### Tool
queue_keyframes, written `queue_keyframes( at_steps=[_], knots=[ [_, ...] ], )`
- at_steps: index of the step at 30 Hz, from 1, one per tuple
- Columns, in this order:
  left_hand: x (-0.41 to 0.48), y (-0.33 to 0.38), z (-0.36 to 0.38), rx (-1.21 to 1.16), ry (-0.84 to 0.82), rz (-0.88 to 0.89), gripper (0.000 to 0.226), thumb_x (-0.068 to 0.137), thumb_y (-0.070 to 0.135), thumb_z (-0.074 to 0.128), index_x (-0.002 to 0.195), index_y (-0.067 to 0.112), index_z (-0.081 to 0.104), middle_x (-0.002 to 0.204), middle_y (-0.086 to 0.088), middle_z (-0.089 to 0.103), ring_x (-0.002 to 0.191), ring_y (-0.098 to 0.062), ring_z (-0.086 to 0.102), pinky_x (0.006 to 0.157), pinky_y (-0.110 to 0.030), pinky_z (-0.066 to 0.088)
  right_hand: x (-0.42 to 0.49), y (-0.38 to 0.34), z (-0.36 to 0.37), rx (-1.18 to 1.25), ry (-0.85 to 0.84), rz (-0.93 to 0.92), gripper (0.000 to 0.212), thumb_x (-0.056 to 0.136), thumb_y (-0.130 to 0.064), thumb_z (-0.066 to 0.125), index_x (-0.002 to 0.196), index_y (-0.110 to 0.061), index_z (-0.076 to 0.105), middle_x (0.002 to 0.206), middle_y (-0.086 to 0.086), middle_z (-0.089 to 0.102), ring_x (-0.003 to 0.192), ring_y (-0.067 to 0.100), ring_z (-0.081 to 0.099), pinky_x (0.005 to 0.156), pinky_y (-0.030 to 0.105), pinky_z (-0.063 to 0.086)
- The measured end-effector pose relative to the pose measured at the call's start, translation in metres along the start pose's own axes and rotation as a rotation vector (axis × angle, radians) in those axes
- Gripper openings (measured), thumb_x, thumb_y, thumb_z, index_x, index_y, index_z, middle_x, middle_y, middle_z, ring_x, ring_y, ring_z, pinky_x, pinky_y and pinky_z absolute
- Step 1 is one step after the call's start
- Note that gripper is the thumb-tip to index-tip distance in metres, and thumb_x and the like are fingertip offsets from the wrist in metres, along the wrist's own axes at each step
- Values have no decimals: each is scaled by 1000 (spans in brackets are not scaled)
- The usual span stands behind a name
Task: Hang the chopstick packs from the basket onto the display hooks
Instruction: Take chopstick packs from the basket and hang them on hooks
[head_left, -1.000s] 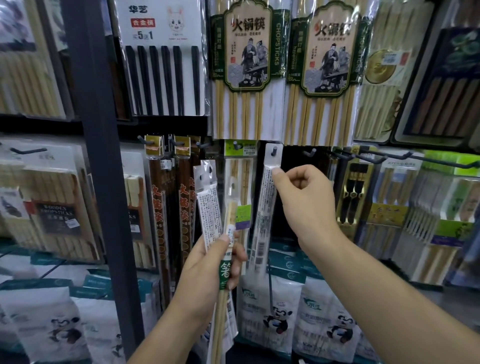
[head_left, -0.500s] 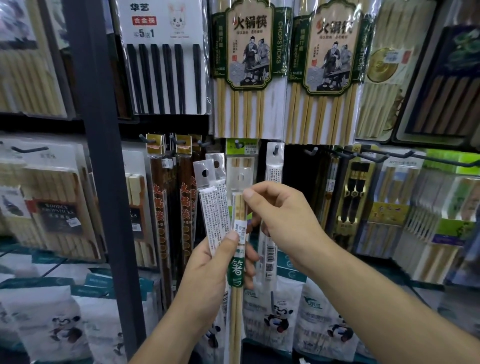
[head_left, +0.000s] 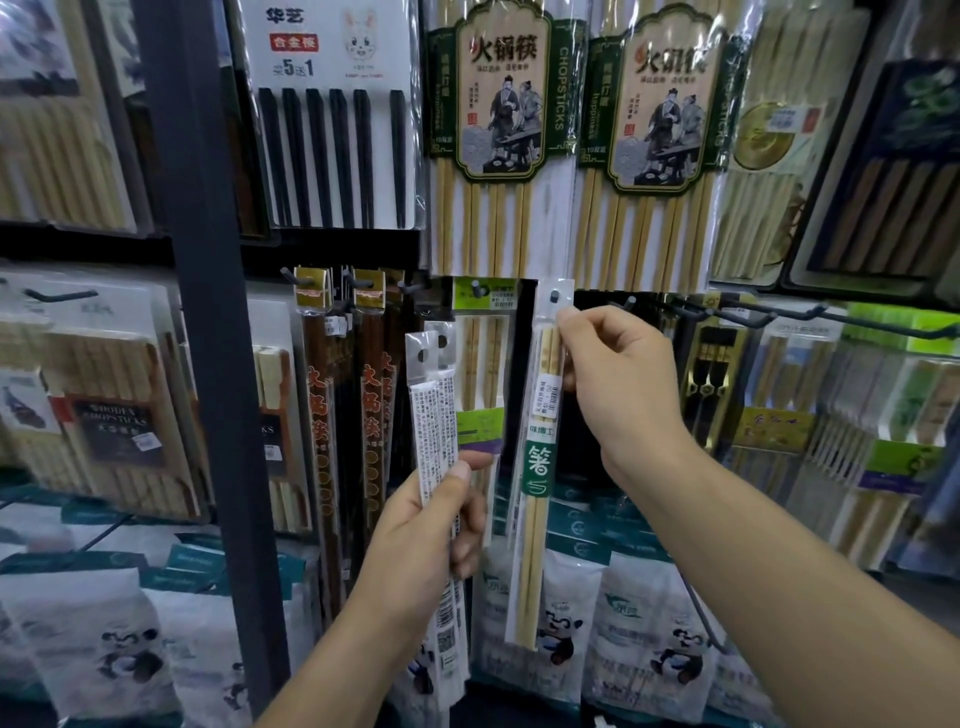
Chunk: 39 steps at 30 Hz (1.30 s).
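Closest in, both hands are up in front of a shop rack, and the dark upright post (head_left: 208, 364) is the easy thing to steer by. Just right of the post, the left hand (head_left: 415, 545) is curled round two slim chopstick packs (head_left: 434, 415). Its thumb lies across the front, the white printed backs face out, and the tops stand upright above the fist.

Further right of the post, the right hand (head_left: 623, 395) pinches a third one, the green-band pack (head_left: 540, 467), by its upper edge between thumb and forefinger, other fingers folded in. That pack hangs straight down on the post side of the hand. The tip of a display hook (head_left: 555, 297) pokes through the hole at its top, just above the fingertips.

Further back, right of the post:
- a green-header pack (head_left: 480, 374) on its own hook, between the two hands
- dark red-brown packs (head_left: 322, 415) hanging close to the post
- panda-print bags (head_left: 670, 649) low down
- big bamboo hot-pot packs (head_left: 498, 130) up top
- a black-chopstick card (head_left: 332, 130) beside those, nearer the post

Left of the post are boxed wooden sets (head_left: 114, 431), pretty blurry.
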<state>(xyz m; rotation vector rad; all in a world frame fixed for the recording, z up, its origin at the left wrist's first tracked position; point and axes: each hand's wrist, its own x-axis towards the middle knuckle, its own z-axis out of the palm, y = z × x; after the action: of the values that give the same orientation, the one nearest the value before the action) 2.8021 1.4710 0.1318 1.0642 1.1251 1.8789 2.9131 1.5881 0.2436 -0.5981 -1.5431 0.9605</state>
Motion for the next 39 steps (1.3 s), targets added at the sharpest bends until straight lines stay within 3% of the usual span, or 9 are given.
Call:
queue_keyframes(
  at_steps=[6,9,14,20,26,29,34,37,39],
  knots=[
    [-1,3,0,-63,9,-47,49,82,51,64,107,10,54,72,0,55,48,-9,33,40,-20,29,4,2,2,-22,14,6,32,100,-30,62,82,-4,70,81,22,63,66,16,54,72,52,56],
    [-1,1,-1,-107,12,-51,47,96,49,60,124,12,49,78,-3,55,49,-10,35,39,-20,29,7,4,3,-37,26,9,34,99,-30,62,80,-3,68,78,22,62,67,15,54,75,52,57],
    [-1,0,-2,-52,28,19,12,107,28,49,109,19,56,83,-6,57,54,-13,46,42,-24,38,7,14,0,-122,54,-12,37,97,-34,64,68,-11,63,54,-13,48,56,5,46,66,34,50],
    [-1,3,4,-32,26,98,18,96,30,58,103,34,74,80,-4,67,64,-16,63,57,-30,56,-5,18,-6,-138,64,-49,33,97,-38,65,75,-14,63,54,-18,50,53,-2,46,53,11,40],
    [0,1,8,-30,15,101,22,89,33,63,106,31,76,85,-9,72,72,-20,70,65,-33,60,-29,6,4,-91,-219,-122,20,98,-27,65,82,-18,72,68,-1,64,60,1,54,58,16,47],
    [-1,-2,9,-32,-8,79,19,94,32,64,108,32,77,95,-8,77,85,-24,75,72,-37,62,-29,6,5,-85,-209,-109,21,99,-23,64,80,-16,71,62,-8,59,60,4,54,60,17,47],
    [-1,-4,11,90,-14,75,21,101,33,59,114,38,74,120,6,76,115,-13,69,99,-39,52,-15,3,-1,13,-112,-32,23,98,-18,61,79,-7,64,64,8,52,59,15,49,53,24,44],
    [0,-7,9,111,31,70,23,102,26,57,107,38,76,106,14,77,103,-3,70,89,-22,52,-4,0,-3,37,-73,18,22,98,-17,59,81,-3,63,68,6,55,58,14,49,47,19,41],
    [2,-8,6,140,42,80,22,102,25,56,103,33,77,84,12,71,82,-10,66,75,-22,54,1,0,-3,27,-64,41,23,98,-17,59,83,0,63,70,8,56,60,17,48,48,21,40]
  ],
)
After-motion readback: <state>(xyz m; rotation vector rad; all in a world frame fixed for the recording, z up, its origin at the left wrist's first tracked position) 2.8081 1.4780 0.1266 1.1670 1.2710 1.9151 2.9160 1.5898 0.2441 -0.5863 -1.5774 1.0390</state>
